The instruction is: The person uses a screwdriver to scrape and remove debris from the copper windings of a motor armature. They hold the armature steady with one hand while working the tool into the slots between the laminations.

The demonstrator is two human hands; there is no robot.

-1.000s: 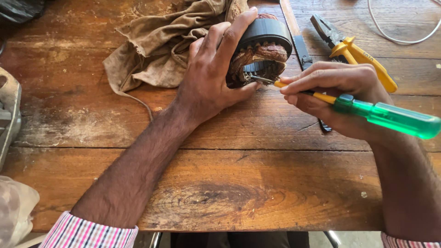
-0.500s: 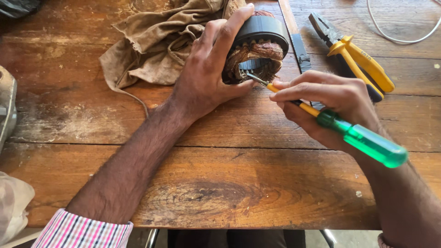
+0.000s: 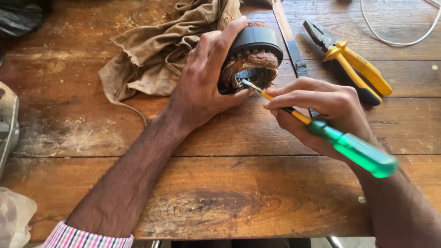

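Observation:
My left hand (image 3: 202,85) grips a round black motor stator (image 3: 255,57) with brown copper windings, holding it tilted on the wooden table (image 3: 229,193). Thumb and fingers wrap its left side and top. My right hand (image 3: 321,110) holds a screwdriver (image 3: 353,149) with a translucent green handle and yellow shaft. The metal tip sits inside the stator's opening, against the windings. Both forearms reach in from the bottom, with striped cuffs at the frame's edge.
A crumpled tan rag (image 3: 156,50) lies behind the left hand. Yellow-handled pliers (image 3: 353,64) rest at the upper right, next to a long flat metal blade (image 3: 291,43). A white cable (image 3: 395,41) loops at the top right. Grey objects sit at the left edge.
The screwdriver's handle has swung downward and closer to me while its tip stays in the stator. The left hand keeps the same grip.

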